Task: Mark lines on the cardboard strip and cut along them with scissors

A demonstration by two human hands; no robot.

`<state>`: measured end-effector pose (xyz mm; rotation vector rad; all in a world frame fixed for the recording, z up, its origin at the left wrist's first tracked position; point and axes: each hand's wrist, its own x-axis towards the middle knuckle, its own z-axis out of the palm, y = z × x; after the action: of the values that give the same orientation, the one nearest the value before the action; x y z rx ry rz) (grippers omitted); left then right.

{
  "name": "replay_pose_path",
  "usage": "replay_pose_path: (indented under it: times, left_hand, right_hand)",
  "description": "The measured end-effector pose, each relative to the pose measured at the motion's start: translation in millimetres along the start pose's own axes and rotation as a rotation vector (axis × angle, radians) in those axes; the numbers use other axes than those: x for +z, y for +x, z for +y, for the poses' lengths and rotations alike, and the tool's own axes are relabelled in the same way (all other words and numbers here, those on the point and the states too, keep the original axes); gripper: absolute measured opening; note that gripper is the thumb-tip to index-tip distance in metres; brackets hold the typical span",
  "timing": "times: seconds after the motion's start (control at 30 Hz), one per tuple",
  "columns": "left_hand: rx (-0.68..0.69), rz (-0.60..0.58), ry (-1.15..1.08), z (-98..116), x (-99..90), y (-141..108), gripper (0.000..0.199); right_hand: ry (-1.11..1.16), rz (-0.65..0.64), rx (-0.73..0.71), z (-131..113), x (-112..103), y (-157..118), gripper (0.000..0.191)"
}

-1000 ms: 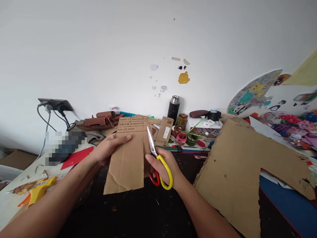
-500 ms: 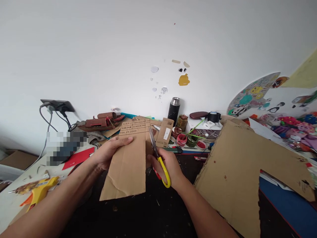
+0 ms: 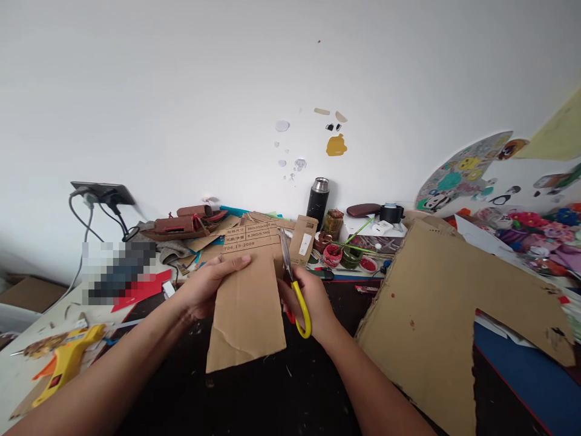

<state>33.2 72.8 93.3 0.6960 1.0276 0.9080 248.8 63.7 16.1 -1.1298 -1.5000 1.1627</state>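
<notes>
My left hand [image 3: 213, 281] grips a printed cardboard piece [image 3: 247, 309] by its left side, thumb on top and the other fingers hidden beneath. The piece is held up over the dark work surface, with its printed end pointing away from me. My right hand [image 3: 311, 300] holds a pair of scissors [image 3: 302, 309] with yellow and red handles. Their blades point away from me along the right edge of the cardboard, near the printed part. Whether the blades bite into the cardboard I cannot tell.
A large cut cardboard sheet [image 3: 422, 309] lies at the right. Paint jars [image 3: 333, 255] and a black flask [image 3: 318, 203] stand by the wall. At the left are a yellow glue gun [image 3: 68, 357], a red paper [image 3: 140, 293] and a brown model boat [image 3: 184, 224].
My left hand has shifted the cardboard piece to the right and turned it slightly. The scissors have moved a little right at their tips, staying beside the cardboard's right edge.
</notes>
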Motion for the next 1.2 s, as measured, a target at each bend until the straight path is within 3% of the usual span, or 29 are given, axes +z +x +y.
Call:
replay_pose_path:
  times: [0.13, 0.23, 0.33, 0.5, 0.6, 0.83, 1.2]
  left_hand:
    - [0.156, 0.072, 0.033, 3.2, -3.7, 5.8, 0.048]
    - [0.400, 0.229, 0.012, 12.8, -14.0, 11.8, 0.052]
    - [0.552, 0.320, -0.008, 25.4, -23.1, 13.6, 0.057]
    - [0.484, 0.302, 0.012, 37.8, -27.0, 7.5, 0.068]
    - [0.459, 0.283, 0.021, 37.7, -25.1, 4.6, 0.069]
    - [0.421, 0.218, 0.077, 32.1, -18.5, -0.1, 0.053]
    - [0.377, 0.207, 0.104, 27.7, -13.6, 1.2, 0.053]
  right_hand:
    - [0.158, 0.024, 0.042, -15.5, -2.1, -2.5, 0.046]
    - [0.260, 0.095, 0.013, -31.0, -7.4, -4.3, 0.055]
    - [0.315, 0.021, 0.038, -37.7, -9.0, -5.9, 0.062]
    - [0.282, -0.219, 0.133, -36.3, -1.0, -10.7, 0.074]
    - [0.302, -0.294, 0.186, -36.5, 1.7, -12.8, 0.082]
    - [0.352, -0.388, 0.217, -36.1, 5.9, -14.2, 0.083]
    - [0.348, -0.455, 0.211, -24.7, 4.3, -13.1, 0.078]
